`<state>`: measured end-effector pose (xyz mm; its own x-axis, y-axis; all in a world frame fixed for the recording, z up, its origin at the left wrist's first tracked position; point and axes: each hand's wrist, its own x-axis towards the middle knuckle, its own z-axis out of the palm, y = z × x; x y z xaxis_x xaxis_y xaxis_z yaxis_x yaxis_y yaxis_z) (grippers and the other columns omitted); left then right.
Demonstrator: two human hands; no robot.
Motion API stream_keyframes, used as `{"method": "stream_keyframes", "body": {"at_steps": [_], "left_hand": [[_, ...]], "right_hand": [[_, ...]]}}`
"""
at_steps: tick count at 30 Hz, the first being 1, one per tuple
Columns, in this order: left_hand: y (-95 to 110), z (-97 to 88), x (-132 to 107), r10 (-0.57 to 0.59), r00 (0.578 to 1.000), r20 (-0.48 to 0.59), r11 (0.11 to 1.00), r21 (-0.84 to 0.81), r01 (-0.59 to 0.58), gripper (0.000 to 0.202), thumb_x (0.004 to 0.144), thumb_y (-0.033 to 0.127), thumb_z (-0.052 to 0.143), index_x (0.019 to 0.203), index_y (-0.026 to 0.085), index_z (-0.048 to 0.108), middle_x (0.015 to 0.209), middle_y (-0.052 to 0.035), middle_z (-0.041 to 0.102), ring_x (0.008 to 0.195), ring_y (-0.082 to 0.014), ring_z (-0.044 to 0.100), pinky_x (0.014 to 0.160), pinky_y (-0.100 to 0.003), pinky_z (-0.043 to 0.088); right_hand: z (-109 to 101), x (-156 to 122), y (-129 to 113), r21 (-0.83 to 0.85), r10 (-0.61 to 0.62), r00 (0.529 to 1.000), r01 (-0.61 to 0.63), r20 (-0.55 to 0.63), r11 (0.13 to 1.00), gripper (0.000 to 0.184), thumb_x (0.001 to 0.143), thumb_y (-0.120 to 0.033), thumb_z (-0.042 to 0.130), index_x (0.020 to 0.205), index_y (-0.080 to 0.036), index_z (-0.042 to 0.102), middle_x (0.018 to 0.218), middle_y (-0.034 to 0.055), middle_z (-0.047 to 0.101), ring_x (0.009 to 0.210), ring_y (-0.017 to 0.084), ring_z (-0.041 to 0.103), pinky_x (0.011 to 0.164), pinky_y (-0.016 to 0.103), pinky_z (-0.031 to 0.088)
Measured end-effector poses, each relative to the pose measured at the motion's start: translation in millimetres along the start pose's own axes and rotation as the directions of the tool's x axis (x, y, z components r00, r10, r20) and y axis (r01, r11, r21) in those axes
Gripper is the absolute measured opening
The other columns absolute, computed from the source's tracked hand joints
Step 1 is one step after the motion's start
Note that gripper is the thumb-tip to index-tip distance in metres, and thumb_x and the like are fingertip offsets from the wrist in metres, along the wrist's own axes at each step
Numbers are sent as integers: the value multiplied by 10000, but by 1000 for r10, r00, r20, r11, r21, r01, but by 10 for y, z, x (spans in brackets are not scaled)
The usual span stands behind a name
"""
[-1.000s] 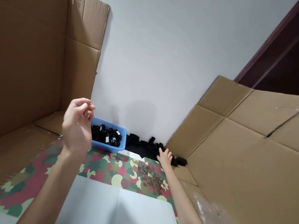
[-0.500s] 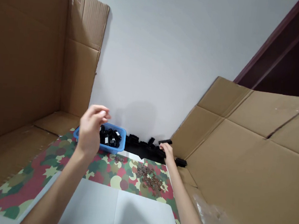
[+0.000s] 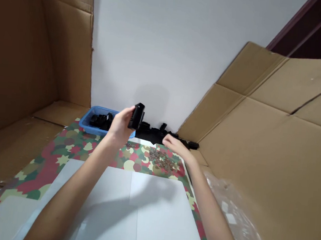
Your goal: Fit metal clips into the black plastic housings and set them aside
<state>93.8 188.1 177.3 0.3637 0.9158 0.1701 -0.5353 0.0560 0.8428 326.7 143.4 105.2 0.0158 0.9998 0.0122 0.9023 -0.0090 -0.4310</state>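
Note:
My left hand is raised in front of the blue basket and grips a small black plastic block by its lower end. My right hand hovers, fingers stretched out and holding nothing, between the heap of loose black parts by the wall and a scatter of small brownish metal pieces on the mat. The basket holds several more black blocks.
A camouflage-patterned mat covers the table, with white sheets on it near me. Cardboard panels stand at the left and lean at the right. Crumpled clear plastic lies by my right forearm.
My right hand lifted a black part from the heap and drew back. My left hand moved right from the basket and now holds a black block. The view has tilted down.

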Motion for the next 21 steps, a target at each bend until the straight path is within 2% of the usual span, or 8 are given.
{"method": "stream_keyframes", "body": {"at_steps": [3, 6, 8, 11, 15, 18, 21], "left_hand": [[82, -6, -17, -84, 996, 10, 978, -191, 84, 213, 727, 305, 511, 650, 133, 610, 577, -2, 508, 488, -78, 447, 470, -196, 377], [109, 35, -58, -136, 989, 49, 947, -287, 145, 225, 742, 263, 503, 647, 100, 625, 551, -1, 484, 469, -62, 445, 450, -176, 373], [119, 61, -90, -172, 982, 76, 920, -344, 188, 224, 754, 251, 509, 648, 95, 629, 541, -1, 486, 464, -60, 454, 442, -168, 376], [142, 69, -128, -208, 972, 109, 878, -417, 235, 229, 773, 245, 501, 655, 98, 632, 526, -7, 495, 454, -66, 467, 439, -169, 391], [178, 30, -143, -177, 974, 143, 883, -415, 222, 249, 818, 257, 499, 686, 101, 641, 540, -14, 509, 457, -75, 484, 432, -175, 395], [196, -5, -135, -153, 973, 172, 884, -415, 212, 302, 866, 276, 473, 700, 93, 646, 549, -14, 507, 464, -73, 487, 439, -175, 404], [182, -11, -123, -166, 968, 187, 875, -425, 232, 320, 885, 282, 468, 714, 85, 653, 559, -16, 519, 472, -70, 493, 448, -174, 416]], "right_hand": [[316, 46, 234, -189, 154, 988, -146, 30, 971, 185, 860, -349, 489, 886, -184, 569, 898, 92, 643, 880, 249, 582, 802, 361, 419], [587, 91, 328, -320, 229, 973, -215, 9, 923, 233, 888, -336, 518, 1018, -152, 581, 1024, 110, 638, 984, 254, 582, 870, 409, 419], [673, 124, 333, -367, 245, 970, -227, 1, 902, 255, 914, -335, 512, 1067, -143, 582, 1069, 92, 628, 1012, 226, 581, 906, 428, 426], [692, 168, 304, -386, 256, 967, -238, -4, 891, 244, 920, -336, 525, 1053, -146, 601, 1062, 70, 631, 992, 202, 595, 912, 431, 450], [654, 187, 268, -324, 270, 962, -265, -29, 908, 219, 910, -330, 548, 995, -139, 612, 995, 59, 639, 924, 185, 609, 861, 403, 479], [562, 158, 238, -199, 276, 959, -282, -56, 939, 158, 896, -287, 553, 874, -138, 601, 864, 36, 636, 806, 160, 607, 782, 354, 484], [371, 80, 125, 8, 231, 969, -231, -87, 973, 190, 888, -212, 433, 727, -171, 524, 689, 11, 605, 678, 152, 588, 691, 303, 463]]}}
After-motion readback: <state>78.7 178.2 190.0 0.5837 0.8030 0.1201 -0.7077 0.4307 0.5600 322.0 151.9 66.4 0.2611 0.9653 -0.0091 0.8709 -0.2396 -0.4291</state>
